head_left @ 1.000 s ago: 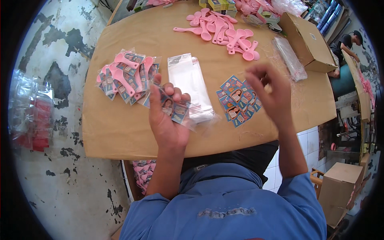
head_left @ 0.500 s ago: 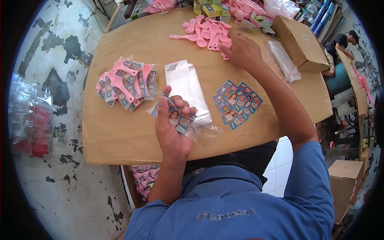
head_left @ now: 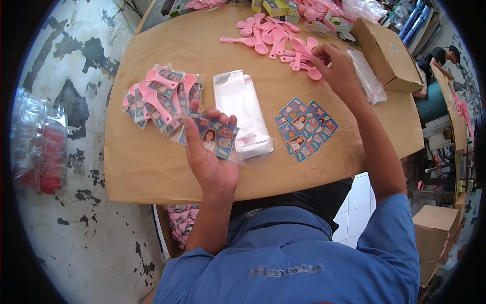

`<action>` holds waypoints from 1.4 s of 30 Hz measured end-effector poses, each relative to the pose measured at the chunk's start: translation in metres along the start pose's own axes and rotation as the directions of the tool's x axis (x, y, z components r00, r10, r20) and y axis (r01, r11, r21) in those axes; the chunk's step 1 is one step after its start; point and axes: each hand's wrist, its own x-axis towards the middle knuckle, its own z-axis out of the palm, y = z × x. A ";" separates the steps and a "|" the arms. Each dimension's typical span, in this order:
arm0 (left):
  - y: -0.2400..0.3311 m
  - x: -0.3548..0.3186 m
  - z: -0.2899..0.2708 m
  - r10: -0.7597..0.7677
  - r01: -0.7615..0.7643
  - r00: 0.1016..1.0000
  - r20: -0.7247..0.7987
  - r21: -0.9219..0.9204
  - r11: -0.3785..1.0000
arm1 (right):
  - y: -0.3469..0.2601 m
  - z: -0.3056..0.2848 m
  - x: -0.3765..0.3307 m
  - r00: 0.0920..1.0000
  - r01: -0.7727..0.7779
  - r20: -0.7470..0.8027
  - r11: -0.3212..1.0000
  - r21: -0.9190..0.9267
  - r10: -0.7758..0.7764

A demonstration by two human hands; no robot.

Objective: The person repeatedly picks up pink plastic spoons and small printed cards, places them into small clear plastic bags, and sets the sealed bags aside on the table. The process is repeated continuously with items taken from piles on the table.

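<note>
My left hand (head_left: 212, 162) holds a clear plastic bag with a blue printed card (head_left: 216, 137) inside, its loose end sticking out to the right. At the far right of the table, my right hand (head_left: 338, 71) pinches a pink measuring spoon (head_left: 302, 46) beside the pile of loose pink spoons (head_left: 276, 38). A stack of clear plastic bags (head_left: 235, 99) lies just beyond my left hand. Several blue cards (head_left: 305, 129) are spread to the right of that stack. On the left, filled bags (head_left: 159, 99) holding cards and pink spoons are heaped together.
An open cardboard box (head_left: 387, 55) stands at the table's right edge, with a clear plastic pack (head_left: 367, 76) next to it. Small yellow boxes (head_left: 276, 9) and more pink items sit at the back. Another person (head_left: 435, 61) works at the far right.
My right hand has closed on a pink spoon and drawn it slightly right and nearer, shifting some spoons in the pile. My left hand has turned the bagged card to face up more.
</note>
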 end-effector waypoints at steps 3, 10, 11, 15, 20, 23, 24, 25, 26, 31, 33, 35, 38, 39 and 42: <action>0.001 0.005 0.006 0.073 -0.073 0.996 -0.050 0.005 0.997 | -0.037 -0.016 -0.034 0.998 -0.060 0.025 0.977 0.205 0.056; 0.000 0.009 0.009 0.144 -0.145 0.990 0.003 0.013 0.989 | -0.110 -0.042 -0.126 0.778 -0.601 0.601 0.498 0.625 0.184; -0.001 0.009 0.010 0.142 -0.142 0.990 0.007 0.022 0.990 | -0.113 -0.041 -0.132 0.779 -0.602 0.599 0.490 0.631 0.185; -0.010 0.006 0.009 0.085 -0.088 0.994 0.072 0.053 0.995 | -0.124 -0.032 -0.141 0.773 -0.605 0.610 0.493 0.625 0.175; -0.023 -0.004 0.018 -0.045 0.038 0.993 0.114 0.057 0.998 | -0.122 -0.010 -0.149 0.875 -0.481 0.476 0.258 0.838 0.086; -0.026 -0.011 0.025 -0.119 0.116 0.991 0.060 0.062 0.991 | -0.125 -0.010 -0.150 0.870 -0.493 0.485 0.126 0.861 0.094; -0.028 -0.012 0.025 -0.119 0.116 0.991 0.061 0.057 0.992 | -0.126 -0.010 -0.150 0.869 -0.494 0.485 0.131 0.859 0.095; -0.030 -0.014 0.024 -0.156 0.155 0.985 0.076 0.016 0.988 | -0.128 -0.009 -0.150 0.868 -0.497 0.485 0.158 0.853 0.110; -0.031 -0.016 0.024 -0.192 0.195 0.977 0.093 -0.025 0.980 | -0.130 -0.007 -0.150 0.866 -0.499 0.484 0.185 0.846 0.126; -0.035 -0.024 0.031 -0.269 0.273 0.958 0.098 -0.038 0.961 | -0.131 0.021 -0.155 0.928 -0.360 0.302 0.322 0.876 0.216; -0.033 -0.024 0.029 -0.294 0.301 0.945 0.145 -0.032 0.953 | -0.134 0.024 -0.155 0.933 -0.344 0.273 0.355 0.870 0.234; -0.029 -0.022 0.023 -0.314 0.321 0.938 0.147 -0.024 0.947 | -0.139 0.023 -0.153 0.954 -0.275 0.184 0.452 0.849 0.236; -0.024 -0.020 0.018 -0.336 0.337 0.933 0.127 0.017 0.941 | -0.151 0.020 -0.144 0.980 0.043 -0.163 0.684 0.728 0.113; -0.023 -0.019 0.018 -0.336 0.332 0.936 0.104 0.052 0.942 | -0.148 0.014 -0.142 0.981 0.042 -0.161 0.684 0.728 0.110; -0.016 -0.013 0.024 -0.359 0.362 0.928 0.095 -0.011 0.932 | -0.134 -0.007 -0.144 0.942 0.327 -0.132 0.760 0.561 -0.308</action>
